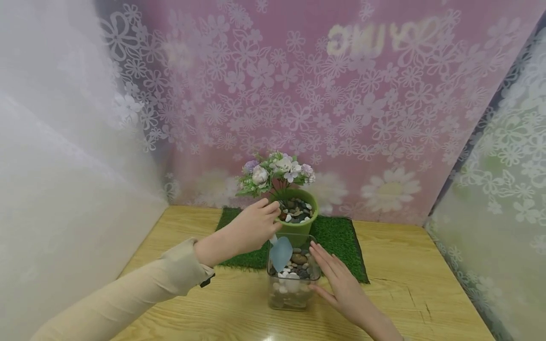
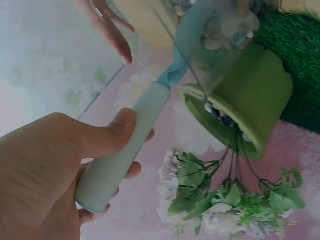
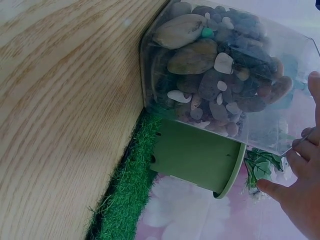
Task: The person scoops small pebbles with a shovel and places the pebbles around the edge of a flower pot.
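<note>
My left hand grips a small trowel by its pale handle, thumb along one side and fingers round the other. The trowel's blue blade points down into a clear plastic container, over the stones inside. Those stones are grey, brown and white, with one small green one, and fill the lower part. With fingers straight, my right hand rests against the container's right side near the rim. Just behind stands a green pot holding pebbles and artificial flowers.
The pot stands on a green artificial turf mat, laid on a wooden table. Behind the table hangs a pink flowered backdrop. A pale panel closes the left side, a flowered curtain the right.
</note>
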Available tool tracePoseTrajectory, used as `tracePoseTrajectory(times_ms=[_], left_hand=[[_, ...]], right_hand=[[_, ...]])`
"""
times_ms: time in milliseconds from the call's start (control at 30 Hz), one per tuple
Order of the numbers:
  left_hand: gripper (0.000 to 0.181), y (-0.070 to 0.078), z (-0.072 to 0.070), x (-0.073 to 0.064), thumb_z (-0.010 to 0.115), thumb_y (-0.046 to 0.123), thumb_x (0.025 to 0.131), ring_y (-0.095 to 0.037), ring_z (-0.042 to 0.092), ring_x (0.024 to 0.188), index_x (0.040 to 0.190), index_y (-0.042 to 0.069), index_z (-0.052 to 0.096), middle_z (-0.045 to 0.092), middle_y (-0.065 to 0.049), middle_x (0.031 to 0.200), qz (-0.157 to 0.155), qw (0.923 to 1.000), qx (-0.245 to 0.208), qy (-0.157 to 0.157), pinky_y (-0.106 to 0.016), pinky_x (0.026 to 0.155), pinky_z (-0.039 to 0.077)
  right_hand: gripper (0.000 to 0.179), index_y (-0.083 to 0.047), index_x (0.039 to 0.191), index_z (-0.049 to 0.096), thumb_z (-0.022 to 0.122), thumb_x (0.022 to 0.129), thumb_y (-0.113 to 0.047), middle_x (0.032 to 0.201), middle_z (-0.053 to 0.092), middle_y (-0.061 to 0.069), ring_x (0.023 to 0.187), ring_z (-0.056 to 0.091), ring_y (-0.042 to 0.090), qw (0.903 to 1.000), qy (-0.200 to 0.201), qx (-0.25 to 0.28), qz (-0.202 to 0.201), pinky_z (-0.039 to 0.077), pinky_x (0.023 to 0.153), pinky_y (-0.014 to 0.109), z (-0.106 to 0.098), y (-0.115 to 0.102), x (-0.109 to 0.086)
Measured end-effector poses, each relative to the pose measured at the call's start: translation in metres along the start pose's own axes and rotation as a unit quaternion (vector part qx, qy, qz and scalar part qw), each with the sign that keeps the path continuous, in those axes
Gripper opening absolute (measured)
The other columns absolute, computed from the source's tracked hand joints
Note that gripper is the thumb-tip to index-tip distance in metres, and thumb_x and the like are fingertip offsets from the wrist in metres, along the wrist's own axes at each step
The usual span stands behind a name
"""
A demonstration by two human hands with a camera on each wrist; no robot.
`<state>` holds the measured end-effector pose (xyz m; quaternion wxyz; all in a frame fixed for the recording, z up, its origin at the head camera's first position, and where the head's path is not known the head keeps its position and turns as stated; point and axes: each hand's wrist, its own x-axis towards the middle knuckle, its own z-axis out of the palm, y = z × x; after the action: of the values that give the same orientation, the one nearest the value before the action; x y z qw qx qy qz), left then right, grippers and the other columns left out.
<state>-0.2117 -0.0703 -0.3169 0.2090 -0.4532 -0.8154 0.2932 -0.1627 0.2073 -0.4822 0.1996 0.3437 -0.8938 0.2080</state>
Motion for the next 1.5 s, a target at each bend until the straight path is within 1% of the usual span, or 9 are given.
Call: tracePoseTrajectory(times_ms=[300,467,600,767,967,1200,1333,1433,1500], left_hand=[[0.016,0.009,-0.003,0.009,0.065,0.03,0.1,-0.015,0.051,0.111,0.114,0.03,0.072,0.062,0.004,0.125,0.056,0.9921,0.099,0.052,-0.031,0.093,0.039],[0.024,0.003,0.008,0.013,0.062,0.033,0.102,-0.016,0.05,0.118,0.124,0.028,0.07,0.061,0.004,0.131,0.078,0.9939,0.068,0.037,-0.033,0.097,0.04],[0.025,-0.014,0.027,0.016,0.062,0.037,0.102,-0.021,0.05,0.116,0.122,0.025,0.071,0.063,0.002,0.127,0.053,0.9972,-0.054,0.002,-0.038,0.098,0.04],[0.025,-0.017,0.042,0.008,0.062,0.04,0.1,-0.021,0.045,0.098,0.116,0.023,0.072,0.064,0.001,0.113,0.025,0.9856,-0.167,-0.002,-0.037,0.085,0.037],[0.021,-0.007,0.057,-0.001,0.065,0.037,0.099,-0.018,0.034,0.087,0.11,0.022,0.074,0.063,0.003,0.1,-0.04,0.9711,-0.235,0.011,-0.034,0.077,0.025],[0.023,0.006,0.058,0.005,0.064,0.039,0.099,-0.02,0.042,0.088,0.107,0.02,0.075,0.067,-0.001,0.101,-0.074,0.9658,-0.246,0.039,-0.033,0.073,0.028],[0.019,0.008,0.057,0.006,0.068,0.037,0.097,-0.019,0.038,0.085,0.105,0.023,0.076,0.067,0.001,0.1,-0.107,0.956,-0.273,0.007,-0.032,0.073,0.025],[0.017,0.01,0.059,0.002,0.069,0.035,0.097,-0.018,0.033,0.083,0.105,0.022,0.077,0.066,0.001,0.096,-0.135,0.9416,-0.308,-0.017,-0.033,0.073,0.022],[0.016,0.012,0.061,-0.001,0.069,0.033,0.097,-0.018,0.032,0.081,0.103,0.021,0.077,0.064,0.0,0.093,-0.145,0.9361,-0.32,-0.015,-0.033,0.073,0.021]], right_hand=[[0.088,-0.013,0.162,0.025,0.074,0.092,-0.036,0.166,0.027,0.009,0.148,0.035,0.023,1.0,0.0,0.01,0.0,0.041,0.104,0.063,0.001,-0.001,0.0],[0.088,-0.013,0.162,0.025,0.075,0.092,-0.034,0.165,0.028,0.011,0.149,0.034,0.023,0.9999,0.003,0.014,0.002,0.04,0.104,0.063,-0.001,-0.003,0.0],[0.088,-0.013,0.162,0.026,0.076,0.092,-0.033,0.166,0.028,0.01,0.149,0.033,0.023,0.9999,0.006,0.014,0.006,0.039,0.105,0.062,-0.003,-0.003,0.001],[0.088,-0.013,0.162,0.026,0.074,0.093,-0.035,0.166,0.028,0.009,0.149,0.032,0.022,1.0,0.002,0.005,0.006,0.04,0.105,0.062,-0.001,-0.003,0.001],[0.087,-0.012,0.162,0.026,0.075,0.092,-0.034,0.165,0.028,0.01,0.15,0.032,0.022,0.9999,0.006,0.01,0.007,0.039,0.107,0.06,-0.003,-0.003,0.001],[0.089,-0.012,0.162,0.026,0.076,0.092,-0.035,0.165,0.028,0.01,0.149,0.033,0.022,0.9999,0.008,0.01,0.005,0.039,0.108,0.056,0.0,-0.001,0.0],[0.089,-0.013,0.162,0.025,0.076,0.092,-0.035,0.166,0.027,0.009,0.149,0.033,0.022,0.9999,0.007,0.013,0.008,0.04,0.106,0.059,0.001,-0.001,0.0],[0.088,-0.014,0.162,0.025,0.075,0.093,-0.036,0.166,0.027,0.008,0.15,0.032,0.021,0.9999,0.004,0.012,0.01,0.04,0.107,0.057,0.002,-0.001,0.0],[0.088,-0.014,0.162,0.025,0.075,0.092,-0.036,0.166,0.027,0.007,0.15,0.032,0.021,0.9999,0.006,0.011,0.01,0.04,0.108,0.056,0.002,-0.001,0.0]])
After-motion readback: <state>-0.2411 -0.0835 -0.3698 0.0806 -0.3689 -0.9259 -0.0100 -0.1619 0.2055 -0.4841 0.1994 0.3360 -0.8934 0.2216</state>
